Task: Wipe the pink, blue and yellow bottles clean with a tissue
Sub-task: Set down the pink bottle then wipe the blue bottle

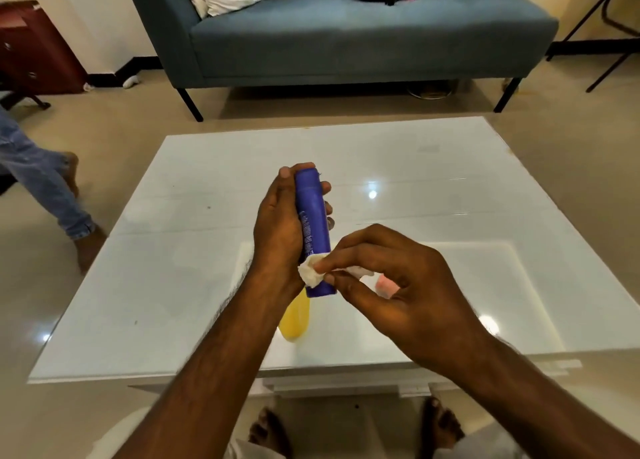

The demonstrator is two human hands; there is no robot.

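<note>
Centrally, the blue bottle [313, 230] is being held above the surface [173, 250], the left hand [280, 226] wrapping its fingers around it to steady it while the right hand [391, 278] is pinching the tissue [311, 273] against its lower end. Below, the yellow bottle [295, 318] and pink bottle [386, 284] are lying mostly hidden behind the hands.

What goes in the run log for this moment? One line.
left hand: holds blue bottle | right hand: tissue on it | yellow bottle: table
</note>
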